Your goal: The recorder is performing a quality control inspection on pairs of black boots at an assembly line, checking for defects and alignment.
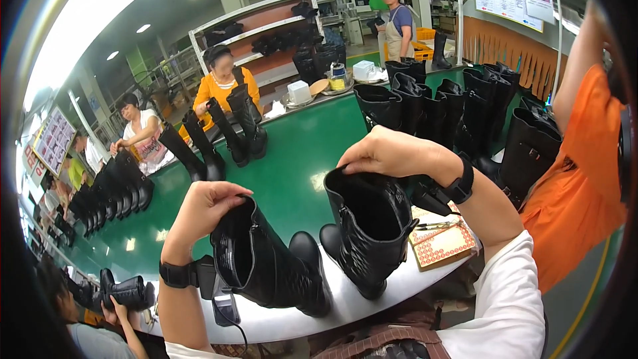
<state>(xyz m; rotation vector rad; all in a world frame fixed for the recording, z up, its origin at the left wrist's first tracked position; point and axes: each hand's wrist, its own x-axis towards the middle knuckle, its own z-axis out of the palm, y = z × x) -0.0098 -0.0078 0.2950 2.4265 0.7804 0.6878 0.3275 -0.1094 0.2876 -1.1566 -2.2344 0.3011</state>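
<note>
My left hand (203, 209) grips the top rim of a tall black boot (266, 266) that stands near the front edge of the green conveyor table (292, 153). To its right, a second matching black boot (369, 226) is held at its open top by my right hand (389, 153). Both boots stand side by side with their toes pointing toward each other. A black band with a small device sits on each of my wrists.
Several black boots (452, 110) stand at the table's right, more along the left (119, 189). A patterned box (442, 242) lies beside my right boot. Across the table a person in orange (222, 86) handles boots; another orange-clad person (578, 159) stands close on my right.
</note>
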